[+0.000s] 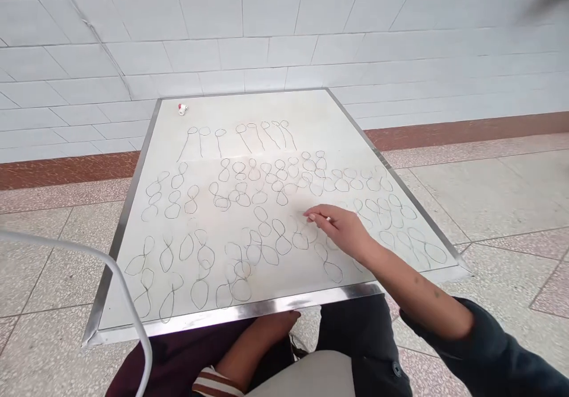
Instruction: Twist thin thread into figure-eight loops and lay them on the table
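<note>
My right hand (333, 224) is just above a white tabletop (249, 105), its thumb and fingers pinched together. Whatever lies in the pinch, if anything, is too small to make out. Around it, thin dark figure-eight loops (279, 237) cover much of the surface in uneven rows. Farther back stands a row of round loops with long tails (242, 130). Whether these are drawn lines or thin wire, I cannot tell. Below the near edge rests my left hand (284, 324) by my lap, its fingers mostly hidden.
A small white and red item (182, 109) lies at the far left corner. A pale curved tube (118, 272) crosses the left side in front of the table. Metal trim (262, 309) borders the tabletop, and a tiled wall (267, 18) rises behind it.
</note>
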Tool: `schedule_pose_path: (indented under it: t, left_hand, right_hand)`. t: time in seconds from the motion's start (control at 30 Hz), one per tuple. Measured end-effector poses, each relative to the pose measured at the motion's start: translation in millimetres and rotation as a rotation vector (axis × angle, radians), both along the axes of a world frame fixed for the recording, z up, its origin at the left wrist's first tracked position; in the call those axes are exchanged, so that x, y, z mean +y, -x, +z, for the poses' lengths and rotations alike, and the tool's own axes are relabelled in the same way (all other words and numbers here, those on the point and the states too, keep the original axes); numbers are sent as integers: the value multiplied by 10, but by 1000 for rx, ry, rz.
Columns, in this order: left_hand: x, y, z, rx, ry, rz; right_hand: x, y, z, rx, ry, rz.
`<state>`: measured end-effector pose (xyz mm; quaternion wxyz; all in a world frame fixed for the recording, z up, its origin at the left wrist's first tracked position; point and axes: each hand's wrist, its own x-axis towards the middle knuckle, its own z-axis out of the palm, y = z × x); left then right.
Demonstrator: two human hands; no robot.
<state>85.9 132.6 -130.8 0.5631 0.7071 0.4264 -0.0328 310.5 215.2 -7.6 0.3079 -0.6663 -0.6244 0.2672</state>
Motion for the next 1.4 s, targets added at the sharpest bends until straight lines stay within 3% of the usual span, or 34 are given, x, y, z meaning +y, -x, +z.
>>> schedule_pose_path:
  t: [0.1,0.2,0.33,0.47,0.63,0.83,1.1,1.27,1.4]
  left_hand:
    - [-31,39,214,41,-13,-118]
    - [-65,132,569,-13,-46,-236]
    - [-78,341,1082,-117,-106,-317]
    - [-76,593,1363,-270,-161,-245]
    - [-139,840,1374,-288,-102,-38]
    - [-189,905,1259,-372,-4,210]
    - [-181,871,1258,-474,82,298]
    - [-173,861,1247,-508,75,413]
    - [-92,835,1327,-554,-25,703]
  right_hand:
    - [-545,233,-165,66,56,-20]
    - [-837,455,-274,77,69,28]
    - [-958,693,-269,-1,48,187]
    - [-886,913,-223,-12,-17,232]
    - [-619,1122,-244,-184,-118,110]
    - [-323,1181,-304,-533,-81,29]
    - [-190,1197,-358,-597,-80,33]
    - [-282,1116,-206,-576,-157,1]
    - [-507,1060,45,-402,-298,-28]
